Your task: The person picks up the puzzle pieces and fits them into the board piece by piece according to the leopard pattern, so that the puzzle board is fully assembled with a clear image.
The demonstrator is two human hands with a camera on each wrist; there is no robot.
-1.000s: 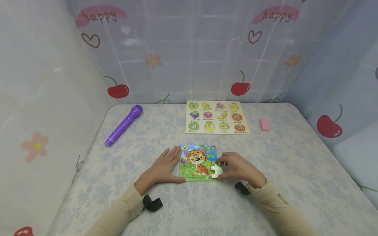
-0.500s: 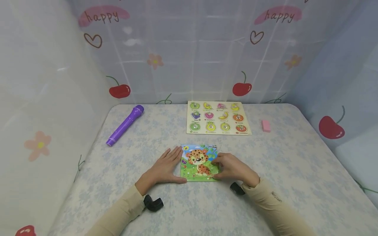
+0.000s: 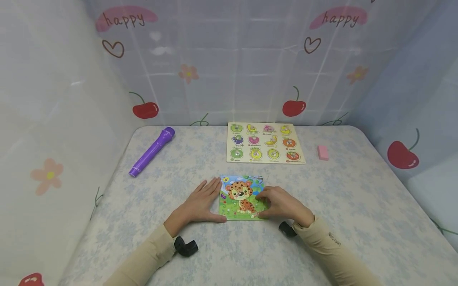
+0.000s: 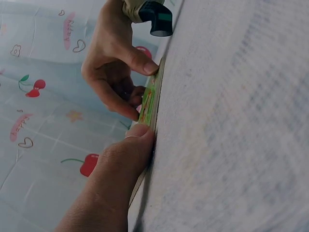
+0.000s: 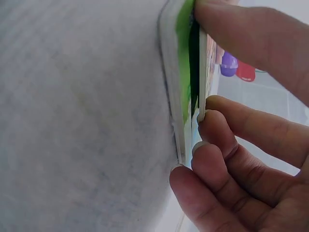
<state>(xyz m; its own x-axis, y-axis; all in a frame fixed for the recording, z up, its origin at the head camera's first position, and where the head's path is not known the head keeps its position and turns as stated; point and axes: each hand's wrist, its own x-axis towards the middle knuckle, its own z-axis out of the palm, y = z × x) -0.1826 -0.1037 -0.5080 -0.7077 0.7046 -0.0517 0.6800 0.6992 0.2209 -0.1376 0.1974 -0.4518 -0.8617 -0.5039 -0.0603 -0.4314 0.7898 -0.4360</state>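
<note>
A square jigsaw puzzle with a cartoon leopard lies on the table in the head view. My left hand rests along its left edge, fingers straight and thumb at the lower-left corner. At the lower right, my right hand pinches a jigsaw piece between thumb and fingers. In the right wrist view a dark gap shows between that piece and the green-edged board under it. My left thumb touches the board's near edge in the left wrist view.
Behind the puzzle lies a wooden fruit peg board. A purple toy microphone is at the back left, a pink eraser-like block at the right. Printed curtains stand behind and beside the table.
My right hand has moved left with the jigsaw piece, from beside the puzzle to over its lower-right corner. The silvery gleam on the piece is gone. My left hand has stayed in place.
</note>
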